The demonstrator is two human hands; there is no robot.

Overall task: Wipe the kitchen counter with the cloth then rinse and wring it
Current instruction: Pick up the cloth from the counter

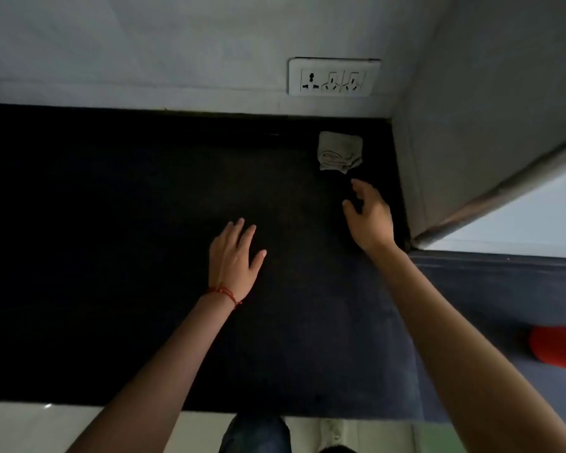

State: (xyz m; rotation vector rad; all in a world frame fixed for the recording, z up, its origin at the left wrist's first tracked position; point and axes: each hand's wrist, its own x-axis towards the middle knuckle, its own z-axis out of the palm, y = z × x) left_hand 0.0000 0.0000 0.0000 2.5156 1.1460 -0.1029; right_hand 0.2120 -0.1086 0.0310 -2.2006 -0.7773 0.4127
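A folded beige cloth (340,152) lies on the black kitchen counter (111,256), in the far right corner near the wall. My right hand (370,217) hovers just in front of the cloth, fingers apart and curled, a short gap from it and holding nothing. My left hand (236,256) is flat over the middle of the counter, fingers spread, empty, with a red thread around the wrist.
A white socket plate (334,76) is on the back wall above the cloth. A grey side wall (471,125) closes the counter's right end. A red object (556,351) sits at the right edge on a lower dark surface. The counter's front edge runs along the bottom.
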